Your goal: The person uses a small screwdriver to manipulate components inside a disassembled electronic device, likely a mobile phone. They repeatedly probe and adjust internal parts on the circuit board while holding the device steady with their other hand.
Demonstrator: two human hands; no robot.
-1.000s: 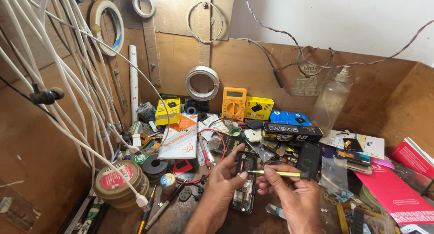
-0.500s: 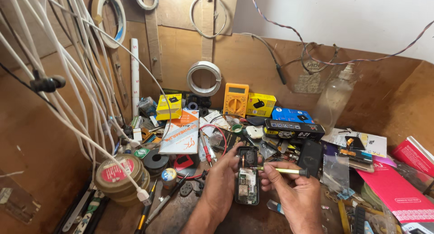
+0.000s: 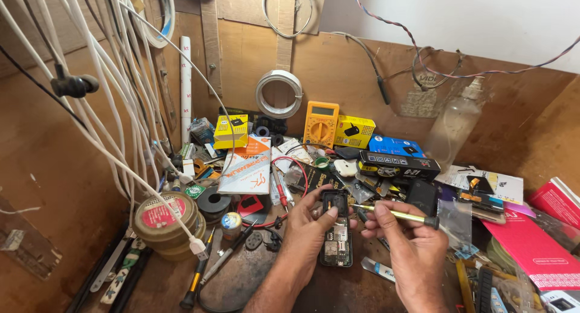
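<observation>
The left hand (image 3: 308,231) grips an opened mobile phone (image 3: 337,237), thumb pressed on its upper end and fingers wrapped behind, holding it upright just above the workbench (image 3: 72,186) near the front edge. The exposed circuit board faces the person. The right hand (image 3: 411,249) pinches a yellow-handled screwdriver (image 3: 399,216) between thumb and forefingers, the shaft lying nearly level with its tip pointing at the phone's right side, close to it; whether the tip touches cannot be told. Risk, as a judgement: the phone is supported by one hand only, so sideways pressure from the tip could twist it loose or let the tip skid across the bare board. Loose parts would be hard to recover among the clutter behind: an orange multimeter (image 3: 320,122), yellow boxes (image 3: 231,132), a round tin (image 3: 164,219) at the left, and hanging white cables (image 3: 115,95).
</observation>
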